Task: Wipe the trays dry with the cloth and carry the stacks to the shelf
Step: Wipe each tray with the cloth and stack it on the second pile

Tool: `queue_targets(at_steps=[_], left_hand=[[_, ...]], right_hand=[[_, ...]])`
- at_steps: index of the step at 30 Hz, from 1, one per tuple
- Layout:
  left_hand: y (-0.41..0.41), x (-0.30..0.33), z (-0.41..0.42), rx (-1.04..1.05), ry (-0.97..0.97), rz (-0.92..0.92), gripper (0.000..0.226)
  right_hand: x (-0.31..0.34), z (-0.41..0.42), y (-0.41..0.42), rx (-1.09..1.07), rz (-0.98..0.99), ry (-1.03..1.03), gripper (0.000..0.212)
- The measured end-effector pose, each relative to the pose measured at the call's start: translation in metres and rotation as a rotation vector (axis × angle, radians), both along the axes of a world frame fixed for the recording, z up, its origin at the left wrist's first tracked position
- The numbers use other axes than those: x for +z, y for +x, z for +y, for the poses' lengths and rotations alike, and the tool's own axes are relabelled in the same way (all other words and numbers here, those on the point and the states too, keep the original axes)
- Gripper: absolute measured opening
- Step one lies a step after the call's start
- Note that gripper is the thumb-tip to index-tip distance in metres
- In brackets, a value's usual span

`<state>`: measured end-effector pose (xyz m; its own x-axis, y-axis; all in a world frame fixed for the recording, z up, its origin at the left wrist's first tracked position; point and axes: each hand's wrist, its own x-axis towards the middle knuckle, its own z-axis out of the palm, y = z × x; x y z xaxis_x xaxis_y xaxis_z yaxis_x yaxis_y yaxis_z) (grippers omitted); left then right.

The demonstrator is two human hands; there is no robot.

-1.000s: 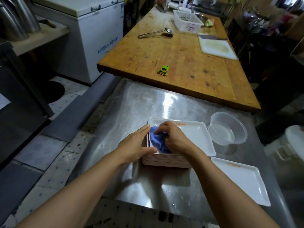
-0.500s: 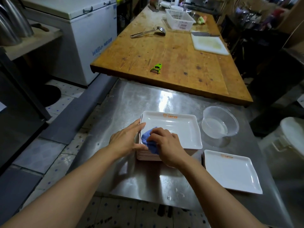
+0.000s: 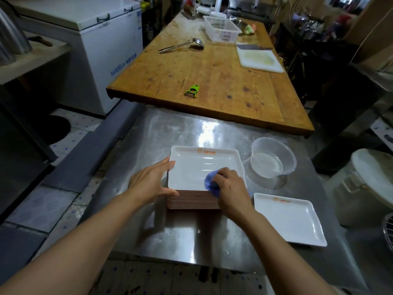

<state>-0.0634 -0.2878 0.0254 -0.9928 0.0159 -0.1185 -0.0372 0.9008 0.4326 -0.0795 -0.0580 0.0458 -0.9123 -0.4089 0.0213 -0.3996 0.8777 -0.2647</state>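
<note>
The right hand's fingers (image 3: 223,175) curl down over a bunched blue cloth (image 3: 210,182), clutching it and pressing it onto the near right part of the top tray (image 3: 197,167). The right hand (image 3: 230,188) is knuckles-up, its forearm running back toward 5 o'clock. The left hand (image 3: 148,182) lies with straight, relaxed fingers against the left edge of the tray stack (image 3: 191,201); the fingertips reach the top tray's rim and the thumb rests along the stack's near left corner, the forearm trailing toward 7 o'clock.

The stack, many thin trays whose brownish edges are too fine to count, sits mid-way on one steel table (image 3: 187,133). One separate white tray (image 3: 289,218) lies flat at 4 o'clock from the stack, just beside it and apart from the right wrist. Both white trays carry a small orange mark on the far rim, too small to read. One clear plastic bowl (image 3: 274,158) stands at 2 o'clock, close to the stack's far right corner.

Beyond, at 12 o'clock, one wooden table (image 3: 212,77) bears one green peeler (image 3: 192,91), one metal ladle (image 3: 182,45), one white basket (image 3: 221,28), one white cutting board (image 3: 259,60) and one cleaver (image 3: 252,47). At 10 o'clock stands one white chest freezer (image 3: 102,50) with blue lettering that is not legible.
</note>
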Motion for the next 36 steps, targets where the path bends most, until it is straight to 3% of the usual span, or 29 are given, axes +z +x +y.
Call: queue_targets(at_steps=[5, 11, 16, 23, 28, 36], left_hand=[[-0.002, 0.001, 0.0, 0.016, -0.013, 0.006, 0.092], [0.001, 0.001, 0.0, -0.005, 0.016, 0.067, 0.072], [-0.004, 0.007, 0.0, -0.031, -0.114, 0.061, 0.078], [-0.01, 0.013, 0.001, -0.054, -0.2, 0.035, 0.071], [-0.011, 0.017, 0.0, -0.054, -0.185, 0.016, 0.061], [-0.01, 0.023, 0.006, -0.039, -0.235, 0.019, 0.06]], right_hand=[[-0.004, -0.052, 0.005, 0.225, -0.053, -0.057, 0.035], [-0.007, -0.046, 0.003, 0.33, -0.059, -0.037, 0.039], [-0.004, -0.029, -0.013, 0.193, 0.008, 0.114, 0.048], [-0.002, -0.043, -0.04, 0.092, -0.013, 0.204, 0.061], [0.004, -0.002, -0.049, -0.105, 0.072, 0.267, 0.046], [0.019, 0.019, -0.031, -0.072, 0.023, 0.324, 0.029]])
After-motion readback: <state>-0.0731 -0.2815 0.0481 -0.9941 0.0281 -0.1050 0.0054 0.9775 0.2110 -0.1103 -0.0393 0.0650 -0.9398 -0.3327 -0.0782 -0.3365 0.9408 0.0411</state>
